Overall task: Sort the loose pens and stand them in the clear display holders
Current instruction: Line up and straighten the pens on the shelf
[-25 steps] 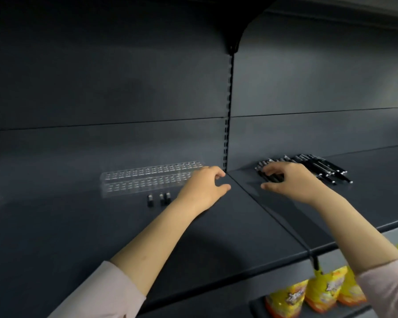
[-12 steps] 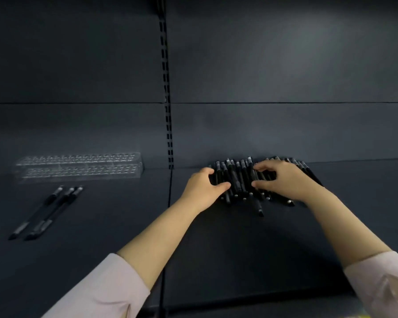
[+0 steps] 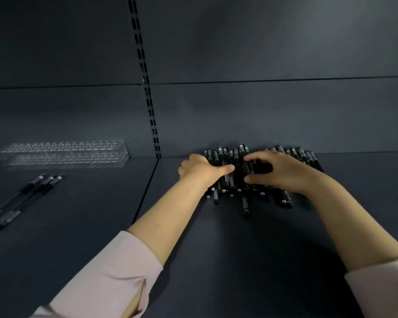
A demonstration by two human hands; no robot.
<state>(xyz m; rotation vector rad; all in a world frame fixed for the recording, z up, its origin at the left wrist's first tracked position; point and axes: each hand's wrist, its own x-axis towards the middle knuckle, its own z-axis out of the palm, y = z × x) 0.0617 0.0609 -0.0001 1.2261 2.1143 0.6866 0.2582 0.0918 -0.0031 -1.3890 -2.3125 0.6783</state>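
Head view shows us a big dark shelf [image 3: 216,260] with a dark back wall [image 3: 262,111] behind it. A pile of pens [image 3: 223,156] lies at the back of the shelf, touching the wall. The clear holders [image 3: 64,154] sit well apart to the left, and we see no pens standing in them. Our right grip [image 3: 283,171] curls its thumb and fingers round a bunch in the pile. Our left grip [image 3: 200,172] rests on the pile, but we cannot tell if it holds any. Three pens [image 3: 21,198] lie loose near the holders. We think it is best to lift only a few pens, all pointing one way, so none roll off.
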